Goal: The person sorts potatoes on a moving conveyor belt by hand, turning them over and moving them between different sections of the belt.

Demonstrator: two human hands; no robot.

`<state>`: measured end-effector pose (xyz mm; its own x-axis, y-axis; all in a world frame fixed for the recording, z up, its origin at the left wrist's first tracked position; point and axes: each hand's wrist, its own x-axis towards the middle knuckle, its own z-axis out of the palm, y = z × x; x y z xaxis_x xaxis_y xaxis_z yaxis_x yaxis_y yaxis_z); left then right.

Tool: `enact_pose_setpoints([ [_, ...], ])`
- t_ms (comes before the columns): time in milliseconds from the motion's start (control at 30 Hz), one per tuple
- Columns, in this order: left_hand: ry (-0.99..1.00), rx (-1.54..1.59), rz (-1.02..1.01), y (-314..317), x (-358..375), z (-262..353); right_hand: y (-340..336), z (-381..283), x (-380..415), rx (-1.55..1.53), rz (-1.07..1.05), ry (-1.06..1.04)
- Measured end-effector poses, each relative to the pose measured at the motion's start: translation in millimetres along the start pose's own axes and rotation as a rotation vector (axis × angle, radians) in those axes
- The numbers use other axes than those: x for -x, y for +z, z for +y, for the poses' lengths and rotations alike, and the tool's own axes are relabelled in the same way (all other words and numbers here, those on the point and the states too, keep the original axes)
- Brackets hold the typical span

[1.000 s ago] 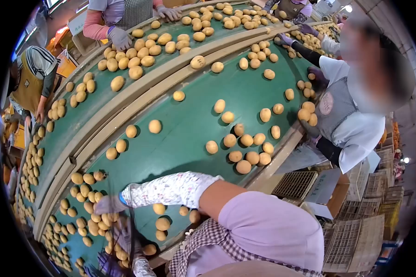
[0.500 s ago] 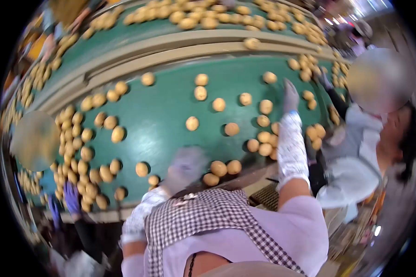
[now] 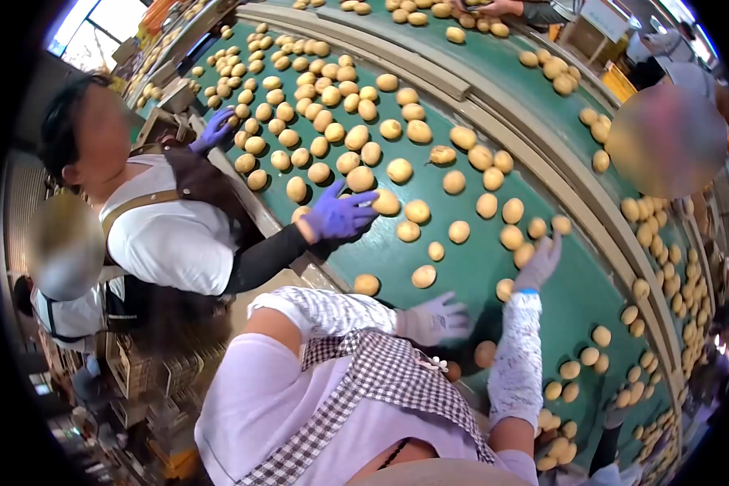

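Note:
Many yellow potatoes lie on a green conveyor belt (image 3: 579, 304). My left hand (image 3: 437, 318), in a pale glove with a flowered sleeve, hovers flat with fingers spread over the belt's near edge, close to one potato (image 3: 424, 276). My right hand (image 3: 540, 261), gloved the same way, stretches farther out with fingers extended beside a potato (image 3: 524, 255) and above another potato (image 3: 505, 288). Neither hand holds anything. A further potato (image 3: 484, 354) lies between my forearms.
A co-worker at the left rests a purple-gloved hand (image 3: 340, 215) on potatoes, the other purple glove (image 3: 216, 128) at the belt's edge. A beige rail (image 3: 543, 146) divides this belt from a second potato-laden belt. Plastic crates (image 3: 130, 373) stand lower left.
The view has swung round toward the co-worker on my other side. My right hand has drawn back from a far reach, and my left hand has come out over the belt's edge.

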<state>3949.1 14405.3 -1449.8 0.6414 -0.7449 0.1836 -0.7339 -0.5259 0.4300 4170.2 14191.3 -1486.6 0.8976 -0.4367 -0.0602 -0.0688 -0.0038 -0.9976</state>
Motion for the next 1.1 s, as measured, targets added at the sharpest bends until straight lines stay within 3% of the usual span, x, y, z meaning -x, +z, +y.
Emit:
enact_pose_setpoints([
  [33,-0.070,-0.130,-0.080,-30,0,-17,42,-1,-1,-0.101,-0.050,0.067],
  [100,-0.228,-0.296,-0.100,-58,9,-66,134,0,8,-0.093,-0.099,-0.066],
  [167,-0.299,-0.371,0.068,-87,25,-110,217,46,21,-0.290,-0.061,-0.192],
  [200,-0.270,-0.386,0.158,-112,33,-124,248,46,48,0.357,0.102,-0.623],
  [233,-0.540,-0.176,0.235,-111,42,-146,267,27,68,0.116,-0.096,-0.423],
  [267,-0.840,-0.270,-0.116,-129,63,-171,273,41,70,-0.071,-0.412,-0.418],
  [300,-0.608,-0.659,0.152,-139,87,-183,280,57,71,-0.246,-0.726,-0.338],
  [333,-0.664,-0.669,0.070,-140,122,-212,263,18,84,-0.289,-0.921,-0.180],
  [367,-0.707,-0.843,-0.152,-147,151,-248,244,-27,97,-0.302,-1.094,-0.007],
  [400,-0.775,-0.971,-0.129,-160,178,-265,222,-44,105,-0.393,-1.252,0.184],
  [433,-0.947,-0.793,-0.150,-173,191,-276,200,-44,107,-0.162,-1.305,-0.108],
  [467,-0.954,-0.848,-0.270,-178,223,-305,149,-96,108,-0.067,-1.354,-0.124],
  [500,-1.078,-0.812,-0.168,-186,201,-281,101,-121,102,-0.003,-1.377,-0.138],
  [533,-0.851,-0.753,0.175,-205,163,-240,59,-118,99,-0.058,-1.279,-0.010],
  [567,-0.760,-0.667,0.245,-206,129,-215,17,-118,90,-0.111,-1.194,0.101],
  [600,-0.658,-0.513,0.289,-201,99,-188,-33,-122,78,-0.046,-0.980,0.130],
  [667,-0.465,-0.233,0.350,-168,45,-127,-126,-120,51,0.294,-0.489,-0.230],
  [700,-0.492,0.046,0.166,-153,19,-101,-180,-111,25,0.666,-0.289,-0.290],
  [733,-0.236,-0.049,0.197,-133,-3,-73,-217,-91,8,0.308,0.048,-0.219],
  [767,-0.183,0.169,0.200,-124,-21,-42,-252,-82,-10,0.228,0.282,-0.185],
  [800,-0.107,0.199,-0.005,-80,-30,-31,-284,-65,-28,0.130,0.389,-0.127],
  [833,0.108,0.058,0.017,-62,-36,-11,-298,-46,-44,0.028,0.494,-0.064],
  [867,0.208,-0.012,-0.089,-40,-33,5,-292,-31,-54,0.017,0.475,-0.073],
  [933,0.436,0.031,-0.005,-2,-17,23,-275,-9,-70,-0.119,0.401,0.068],
  [967,0.418,0.015,0.003,8,-10,21,-253,2,-74,0.143,0.331,-0.153],
  [1000,0.398,-0.042,-0.057,16,-2,17,-209,1,-74,0.049,0.421,-0.198],
  [1033,0.381,-0.095,-0.116,16,2,11,-174,2,-71,0.036,0.290,-0.256],
  [1067,0.250,0.015,-0.233,10,5,0,-129,9,-69,0.073,0.187,-0.179],
  [1100,0.255,0.007,-0.233,-22,-3,-1,-82,18,-61,0.108,0.094,-0.100],
])
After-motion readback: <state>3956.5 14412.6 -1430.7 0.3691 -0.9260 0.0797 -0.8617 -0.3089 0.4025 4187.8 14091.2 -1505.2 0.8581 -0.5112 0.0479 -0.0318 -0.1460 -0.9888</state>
